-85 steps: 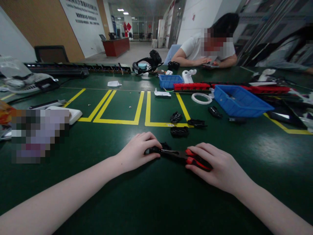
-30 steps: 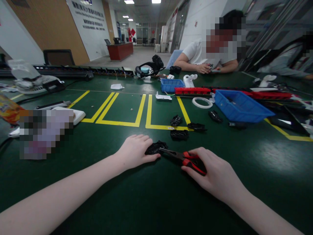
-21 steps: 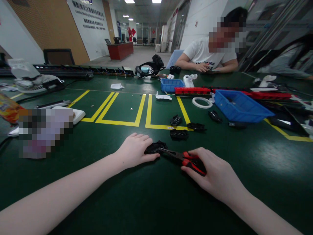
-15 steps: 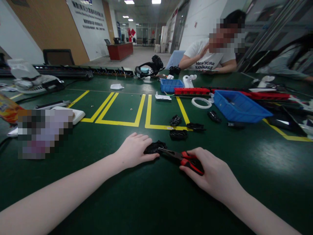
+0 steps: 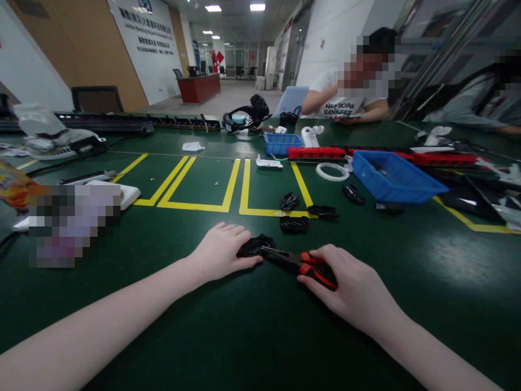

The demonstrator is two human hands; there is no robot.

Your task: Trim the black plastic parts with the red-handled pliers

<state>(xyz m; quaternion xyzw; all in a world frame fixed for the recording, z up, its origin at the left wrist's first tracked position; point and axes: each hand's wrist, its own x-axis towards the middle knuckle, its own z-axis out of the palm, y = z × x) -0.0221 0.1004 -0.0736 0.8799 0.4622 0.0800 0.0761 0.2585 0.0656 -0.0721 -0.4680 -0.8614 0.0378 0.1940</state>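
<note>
On the green table my left hand (image 5: 226,250) is closed on a bundle of black cable (image 5: 255,245), pinning it between thumb and fingers. The exact kind of the black bundle is hard to make out. My right hand (image 5: 345,279) is wrapped round the red and black handles of long-nose pliers (image 5: 303,262). The pliers' tips touch the right side of the bundle. Just beyond lie several similar black bundles, one of them (image 5: 294,224) nearest to the pliers and another (image 5: 289,201) behind it.
A large blue bin (image 5: 401,179) and a white ring (image 5: 332,172) stand to the right, with a smaller blue bin (image 5: 284,143) farther back. Red strips (image 5: 317,153) lie between. A white box (image 5: 130,196) is at left. A person in a white shirt (image 5: 345,100) sits across the table.
The view has shifted slightly. Both hands, the pliers and the black bundle keep nearly the same positions relative to each other. The person opposite has leaned a little.
</note>
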